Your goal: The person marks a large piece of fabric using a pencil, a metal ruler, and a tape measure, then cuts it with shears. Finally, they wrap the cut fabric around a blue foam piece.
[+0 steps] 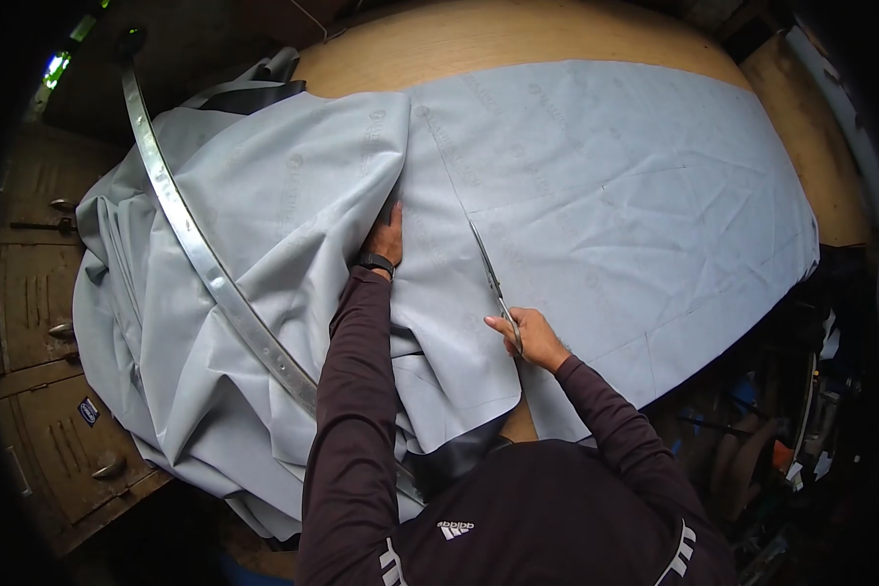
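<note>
Grey sheet material (596, 195) with faint printed marks and drawn lines covers much of the wooden table. My right hand (532, 332) grips scissors (488, 269), whose blades point away from me along a drawn line. Behind the scissors, the sheet is parted down to its near edge. My left hand (389, 234) presses on the sheet beside a raised fold, its fingers stretched forward and partly hidden by the fold. A long metal strip (190, 234) lies across the bunched material on the left.
Bare wood of the table (498, 44) shows beyond the sheet. Metal cabinets (44, 303) with handles stand at the left. Mixed tools and scraps (781, 454) lie in the dark area at the lower right.
</note>
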Motion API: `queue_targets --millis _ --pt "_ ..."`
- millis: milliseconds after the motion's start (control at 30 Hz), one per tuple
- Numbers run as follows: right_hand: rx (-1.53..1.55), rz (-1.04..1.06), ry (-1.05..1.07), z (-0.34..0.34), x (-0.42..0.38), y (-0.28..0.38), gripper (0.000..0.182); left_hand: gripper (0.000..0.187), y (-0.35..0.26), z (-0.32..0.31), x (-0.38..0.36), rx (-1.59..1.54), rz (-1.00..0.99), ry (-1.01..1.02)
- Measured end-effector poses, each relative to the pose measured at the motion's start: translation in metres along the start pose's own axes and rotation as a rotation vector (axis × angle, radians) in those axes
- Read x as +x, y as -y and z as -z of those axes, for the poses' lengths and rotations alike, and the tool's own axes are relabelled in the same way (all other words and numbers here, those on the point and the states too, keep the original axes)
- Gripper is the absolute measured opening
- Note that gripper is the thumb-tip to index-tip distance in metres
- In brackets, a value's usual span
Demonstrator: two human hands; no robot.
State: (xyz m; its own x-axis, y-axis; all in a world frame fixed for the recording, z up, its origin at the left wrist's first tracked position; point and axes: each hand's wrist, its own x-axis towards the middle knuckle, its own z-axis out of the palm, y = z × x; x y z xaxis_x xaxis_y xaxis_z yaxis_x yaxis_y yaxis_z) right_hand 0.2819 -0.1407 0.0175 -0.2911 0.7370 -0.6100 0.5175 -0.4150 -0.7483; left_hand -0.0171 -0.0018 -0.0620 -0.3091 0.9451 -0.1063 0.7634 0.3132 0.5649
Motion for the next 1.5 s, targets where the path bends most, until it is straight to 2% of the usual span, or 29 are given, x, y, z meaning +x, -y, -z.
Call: queue_targets --millis 133,233,333,433,533,633,767,867,967,1067,1267,1367,1500 --pt "0.095 -0.039 0.053 0.006 0.006 0.011 0.059 0.085 0.009 -0.011 0.008 -0.035 -0.039 -0.058" --pt "0.102 -0.030 0.031 0.008 0.031 0.018 0.054 0.088 0.014 -0.014 0.010 -0.060 0.050 0.006" --pt "0.084 -0.049 0.023 0.012 0.040 0.027 0.054 0.088 0.020 -0.022 0.012 -0.023 0.008 -0.072" --pt "0.006 0.022 0.022 0.013 0.035 0.023 0.063 0.084 0.022 -0.026 0.014 -0.020 -0.036 -0.145" --pt "-0.001 0.016 0.028 0.013 0.035 0.027 0.066 0.082 0.012 -0.015 0.007 -0.103 0.023 -0.063" --pt "0.080 -0.013 0.059 0.016 0.055 0.036 0.059 0.085 0.010 -0.011 0.007 -0.139 0.009 -0.011" --pt "0.058 -0.049 0.028 0.021 0.071 0.058 0.058 0.083 0.028 -0.034 0.016 -0.070 -0.033 -0.100" --pt "0.027 0.006 0.032 0.023 0.070 0.053 0.058 0.083 0.023 -0.023 0.015 -0.121 -0.010 0.004" --pt "-0.026 0.021 0.033 0.026 0.068 0.054 0.059 0.082 0.019 -0.018 0.012 -0.148 -0.015 0.011" --pt "0.082 -0.018 0.060 0.026 0.078 0.062 0.059 0.080 0.036 -0.038 0.021 -0.134 -0.092 -0.062" --pt "0.109 -0.019 0.039 0.028 0.107 0.071 0.059 0.071 0.025 -0.031 0.014 -0.077 -0.062 -0.096" --pt "0.017 0.036 0.015 0.031 0.103 0.070 0.059 0.063 0.040 -0.043 0.019 -0.049 -0.206 -0.102" --pt "0.080 0.023 0.039 0.033 0.106 0.079 0.058 0.057 0.015 -0.021 0.007 -0.130 -0.129 -0.130"
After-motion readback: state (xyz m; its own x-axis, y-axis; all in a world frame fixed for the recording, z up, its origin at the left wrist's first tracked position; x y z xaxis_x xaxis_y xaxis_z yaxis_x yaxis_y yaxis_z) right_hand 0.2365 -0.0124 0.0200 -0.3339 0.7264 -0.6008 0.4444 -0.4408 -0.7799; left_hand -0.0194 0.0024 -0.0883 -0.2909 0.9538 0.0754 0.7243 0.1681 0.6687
